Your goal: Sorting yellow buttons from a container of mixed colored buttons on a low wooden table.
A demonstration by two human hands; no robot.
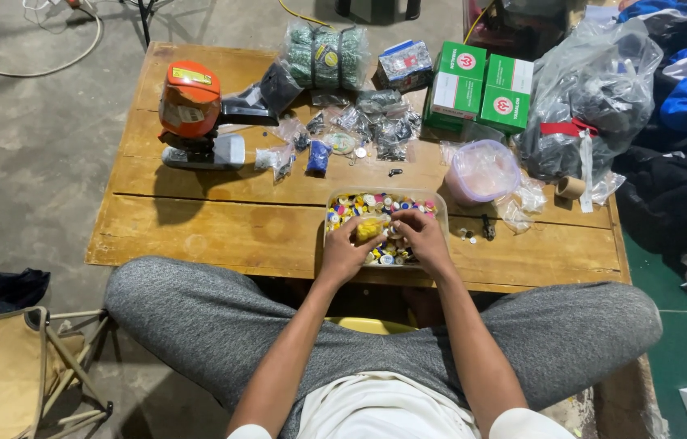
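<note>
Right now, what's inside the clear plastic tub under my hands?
The clear plastic tub holds many small multicoloured buttons. The left hand pinches a small yellow piece; the right hand rests in the pile. What lies beneath both hands is covered.

Wearer's body, as I see it from the head camera: grey marl trousers — soft knit, loose at both knees. White top, short sleeves, cuffs just visible at the frame's bottom edge. Forearms bare. Left hand (349, 250) and right hand (424, 240) bare too — no gloves, no rings or watch that I can make out.
</note>
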